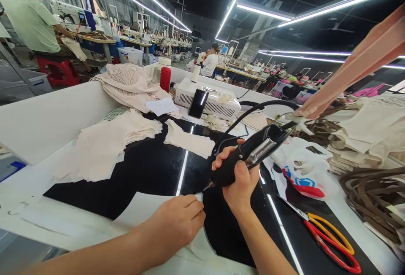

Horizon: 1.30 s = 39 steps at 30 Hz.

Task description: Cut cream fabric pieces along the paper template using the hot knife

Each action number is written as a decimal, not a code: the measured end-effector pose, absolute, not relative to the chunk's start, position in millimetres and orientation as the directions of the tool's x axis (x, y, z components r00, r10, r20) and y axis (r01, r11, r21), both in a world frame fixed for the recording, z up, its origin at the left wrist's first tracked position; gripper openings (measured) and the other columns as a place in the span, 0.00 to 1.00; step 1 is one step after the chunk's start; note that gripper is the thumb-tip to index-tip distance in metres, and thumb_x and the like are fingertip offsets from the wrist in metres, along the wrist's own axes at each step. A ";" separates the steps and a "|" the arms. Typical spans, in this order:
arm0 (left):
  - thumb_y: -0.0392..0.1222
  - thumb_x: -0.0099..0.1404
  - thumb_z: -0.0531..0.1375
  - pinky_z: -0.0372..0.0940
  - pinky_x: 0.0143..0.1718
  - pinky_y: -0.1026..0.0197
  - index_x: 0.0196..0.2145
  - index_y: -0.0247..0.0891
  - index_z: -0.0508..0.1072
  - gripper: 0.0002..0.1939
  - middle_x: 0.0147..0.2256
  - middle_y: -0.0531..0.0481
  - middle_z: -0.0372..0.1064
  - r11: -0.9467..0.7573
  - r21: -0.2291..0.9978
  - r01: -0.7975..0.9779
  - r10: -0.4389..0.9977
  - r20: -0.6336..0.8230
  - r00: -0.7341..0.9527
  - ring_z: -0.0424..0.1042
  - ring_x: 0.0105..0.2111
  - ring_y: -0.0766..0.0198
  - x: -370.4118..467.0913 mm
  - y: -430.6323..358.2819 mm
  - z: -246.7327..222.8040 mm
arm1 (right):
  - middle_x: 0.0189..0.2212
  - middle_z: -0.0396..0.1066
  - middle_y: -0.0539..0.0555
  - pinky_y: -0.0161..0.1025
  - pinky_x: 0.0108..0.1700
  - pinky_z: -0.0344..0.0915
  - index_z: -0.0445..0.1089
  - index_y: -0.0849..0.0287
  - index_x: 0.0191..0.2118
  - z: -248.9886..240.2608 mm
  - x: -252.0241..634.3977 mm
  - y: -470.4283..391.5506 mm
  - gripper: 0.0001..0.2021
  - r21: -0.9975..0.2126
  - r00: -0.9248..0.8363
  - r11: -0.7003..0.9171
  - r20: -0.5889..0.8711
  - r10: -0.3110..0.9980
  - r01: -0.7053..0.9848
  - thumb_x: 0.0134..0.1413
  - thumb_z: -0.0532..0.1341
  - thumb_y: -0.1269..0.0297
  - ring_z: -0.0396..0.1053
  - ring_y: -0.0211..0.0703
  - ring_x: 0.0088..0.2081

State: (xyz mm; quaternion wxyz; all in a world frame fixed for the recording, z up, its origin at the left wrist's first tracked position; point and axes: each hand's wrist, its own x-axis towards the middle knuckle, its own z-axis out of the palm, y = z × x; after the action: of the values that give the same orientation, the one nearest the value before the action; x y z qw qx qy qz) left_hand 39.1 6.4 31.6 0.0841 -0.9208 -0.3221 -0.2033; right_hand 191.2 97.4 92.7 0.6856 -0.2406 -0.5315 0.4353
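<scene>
My right hand (242, 180) is wrapped round a black corded handheld tool (232, 163) with a thin metal tip, pointing down and left. A pink cloth strip (351, 72) runs from the tool's back end up to the right. My left hand (177, 224) is closed, its fingertips pinching the right edge of a white sheet (139, 207) on the glossy black board (164, 173). The tool tip is close to those fingertips; whether it touches the sheet I cannot tell. Beyond lies a single cream fabric piece (188, 139), with a stack of cream pieces (107, 148) on the left.
Scissors (316, 228) with orange and red handles lie on the right. Behind them are a plastic bag (303, 169), brown straps (376, 199) and cream fabric (370, 127). A phone (198, 103) leans on a white box machine (218, 102). People sit further back.
</scene>
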 end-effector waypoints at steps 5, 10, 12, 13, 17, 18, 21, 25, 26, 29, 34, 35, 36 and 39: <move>0.26 0.70 0.59 0.71 0.50 0.56 0.43 0.34 0.72 0.08 0.47 0.42 0.75 -0.772 -0.029 0.635 0.564 0.432 0.704 0.74 0.49 0.56 39.1 5.8 27.1 | 0.31 0.66 0.45 0.37 0.27 0.66 0.63 0.49 0.51 98.7 189.7 92.3 0.24 -0.798 0.040 0.458 0.483 0.875 -0.393 0.55 0.70 0.48 0.64 0.38 0.26; 0.28 0.73 0.57 0.71 0.51 0.57 0.43 0.35 0.72 0.07 0.44 0.45 0.76 -0.766 -0.031 0.642 0.556 0.468 0.686 0.74 0.47 0.58 39.9 6.3 25.0 | 0.30 0.66 0.45 0.37 0.26 0.66 0.64 0.49 0.49 102.4 191.6 89.8 0.23 -0.784 0.059 0.456 0.478 0.876 -0.422 0.54 0.71 0.49 0.64 0.38 0.25; 0.28 0.73 0.57 0.71 0.52 0.57 0.44 0.35 0.73 0.06 0.43 0.46 0.76 -0.764 -0.042 0.644 0.550 0.478 0.684 0.74 0.48 0.59 40.0 6.9 25.6 | 0.30 0.66 0.45 0.37 0.25 0.67 0.64 0.49 0.48 102.3 192.1 89.2 0.22 -0.781 0.059 0.460 0.483 0.874 -0.421 0.54 0.71 0.48 0.64 0.38 0.25; 0.28 0.74 0.57 0.71 0.52 0.58 0.44 0.34 0.73 0.06 0.43 0.46 0.76 -0.762 -0.050 0.645 0.547 0.484 0.683 0.74 0.48 0.59 40.0 7.4 25.8 | 0.30 0.67 0.45 0.36 0.25 0.67 0.65 0.50 0.48 101.9 192.1 89.0 0.22 -0.778 0.056 0.460 0.485 0.873 -0.428 0.54 0.71 0.49 0.64 0.38 0.25; 0.30 0.75 0.57 0.70 0.52 0.58 0.44 0.36 0.73 0.06 0.44 0.47 0.76 -0.759 -0.088 0.645 0.533 0.485 0.693 0.74 0.48 0.60 40.1 9.8 24.1 | 0.30 0.68 0.45 0.36 0.26 0.67 0.65 0.50 0.48 98.9 190.7 88.2 0.21 -0.757 0.044 0.457 0.496 0.867 -0.467 0.55 0.71 0.50 0.65 0.38 0.25; 0.31 0.76 0.57 0.70 0.52 0.58 0.44 0.36 0.73 0.06 0.43 0.47 0.75 -0.759 -0.092 0.645 0.534 0.478 0.697 0.74 0.48 0.61 40.1 10.3 23.4 | 0.31 0.68 0.45 0.36 0.26 0.68 0.66 0.50 0.48 97.8 190.2 88.2 0.21 -0.754 0.042 0.459 0.500 0.865 -0.470 0.55 0.71 0.50 0.66 0.38 0.26; 0.33 0.76 0.58 0.69 0.51 0.57 0.43 0.37 0.73 0.04 0.42 0.48 0.75 -0.751 -0.085 0.655 0.554 0.459 0.695 0.73 0.45 0.61 40.0 9.9 22.8 | 0.31 0.68 0.46 0.37 0.26 0.68 0.66 0.50 0.51 94.7 189.2 88.3 0.22 -0.749 0.043 0.472 0.514 0.857 -0.466 0.56 0.71 0.50 0.66 0.38 0.26; 0.34 0.75 0.58 0.69 0.47 0.57 0.42 0.36 0.73 0.03 0.40 0.48 0.74 -0.739 -0.077 0.669 0.573 0.451 0.685 0.73 0.42 0.60 40.3 7.0 25.9 | 0.32 0.69 0.46 0.37 0.27 0.69 0.66 0.50 0.52 91.7 189.1 87.9 0.22 -0.744 0.044 0.492 0.532 0.845 -0.452 0.58 0.70 0.51 0.66 0.38 0.26; 0.34 0.76 0.58 0.69 0.46 0.57 0.42 0.36 0.73 0.04 0.40 0.48 0.74 -0.738 -0.077 0.670 0.573 0.455 0.682 0.73 0.41 0.60 40.5 6.3 26.6 | 0.32 0.69 0.46 0.37 0.27 0.69 0.66 0.50 0.52 91.3 189.2 87.8 0.22 -0.744 0.041 0.496 0.537 0.843 -0.448 0.58 0.70 0.51 0.67 0.38 0.27; 0.32 0.76 0.57 0.69 0.45 0.58 0.42 0.36 0.74 0.06 0.41 0.47 0.74 -0.726 -0.063 0.685 0.578 0.483 0.658 0.73 0.42 0.61 41.0 5.0 26.6 | 0.32 0.69 0.46 0.38 0.27 0.70 0.66 0.50 0.54 90.5 189.3 87.4 0.22 -0.741 0.035 0.506 0.549 0.835 -0.441 0.58 0.70 0.51 0.67 0.39 0.27; 0.32 0.75 0.58 0.65 0.58 0.57 0.43 0.34 0.75 0.06 0.49 0.44 0.74 -0.723 -0.069 0.687 0.553 0.537 0.636 0.71 0.53 0.58 39.4 3.8 19.0 | 0.33 0.70 0.47 0.38 0.28 0.70 0.66 0.50 0.55 88.4 189.0 87.3 0.23 -0.735 0.031 0.523 0.567 0.823 -0.433 0.59 0.70 0.51 0.68 0.39 0.27; 0.32 0.75 0.58 0.62 0.60 0.56 0.43 0.33 0.75 0.05 0.49 0.44 0.74 -0.722 -0.083 0.687 0.547 0.539 0.641 0.70 0.55 0.58 39.1 3.4 17.4 | 0.34 0.70 0.47 0.38 0.28 0.70 0.65 0.50 0.55 88.0 189.0 87.3 0.23 -0.734 0.028 0.526 0.572 0.820 -0.430 0.59 0.70 0.51 0.68 0.39 0.27; 0.32 0.74 0.59 0.60 0.62 0.56 0.44 0.32 0.75 0.05 0.49 0.44 0.75 -0.721 -0.096 0.687 0.544 0.536 0.646 0.70 0.56 0.58 38.9 3.0 16.2 | 0.34 0.70 0.47 0.38 0.28 0.70 0.65 0.50 0.55 87.6 189.1 87.4 0.23 -0.733 0.024 0.530 0.576 0.817 -0.426 0.60 0.70 0.51 0.68 0.39 0.27; 0.32 0.74 0.59 0.59 0.64 0.56 0.46 0.32 0.76 0.06 0.47 0.47 0.76 -0.712 -0.117 0.692 0.546 0.527 0.651 0.71 0.55 0.59 38.8 2.0 14.4 | 0.34 0.70 0.47 0.39 0.28 0.70 0.65 0.50 0.55 87.4 189.7 87.5 0.22 -0.734 0.018 0.536 0.582 0.813 -0.417 0.61 0.69 0.50 0.68 0.39 0.27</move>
State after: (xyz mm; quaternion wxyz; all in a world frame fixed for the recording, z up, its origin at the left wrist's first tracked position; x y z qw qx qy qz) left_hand 38.8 2.0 14.4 0.1559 -0.8952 -0.3459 -0.2339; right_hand 189.7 87.5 87.4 0.6896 -0.1830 -0.5406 0.4458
